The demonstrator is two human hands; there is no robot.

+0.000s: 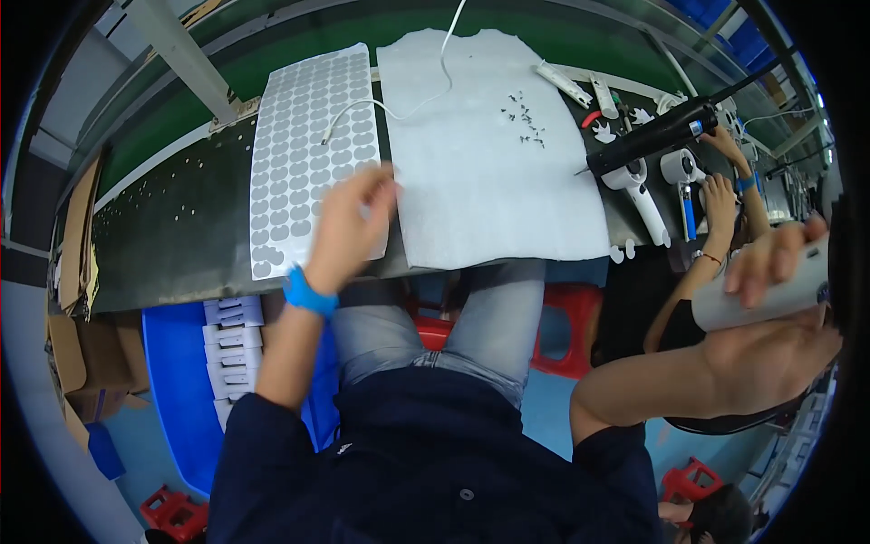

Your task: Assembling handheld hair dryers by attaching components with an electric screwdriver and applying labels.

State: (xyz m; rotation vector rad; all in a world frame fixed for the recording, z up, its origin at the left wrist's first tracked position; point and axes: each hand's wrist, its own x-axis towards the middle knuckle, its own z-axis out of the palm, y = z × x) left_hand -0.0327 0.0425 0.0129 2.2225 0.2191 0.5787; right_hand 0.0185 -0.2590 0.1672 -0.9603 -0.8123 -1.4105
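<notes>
My left hand (349,231), with a blue wristband, is above the right edge of a white sheet of grey rounded stickers (294,168). Its thumb and fingers come together; anything between them is too small to make out. Out to the far right, my right hand (761,358) is closed round a thick, white, tube-shaped device housing (761,295), raised off the table. Fingers show over the housing's upper side, and its right end is lost at the dark picture rim. A white foam mat (494,199) lies right of the stickers, with small dark screws (526,118) scattered on it.
A black electric screwdriver (652,138) points over the mat's right edge. A white cable (449,68) trails across mat and stickers. White handheld devices (645,213) lie near a co-worker's hands (720,207). A blue bin (177,399) with white parts (231,349) stands at lower left, cardboard boxes (91,367) beyond.
</notes>
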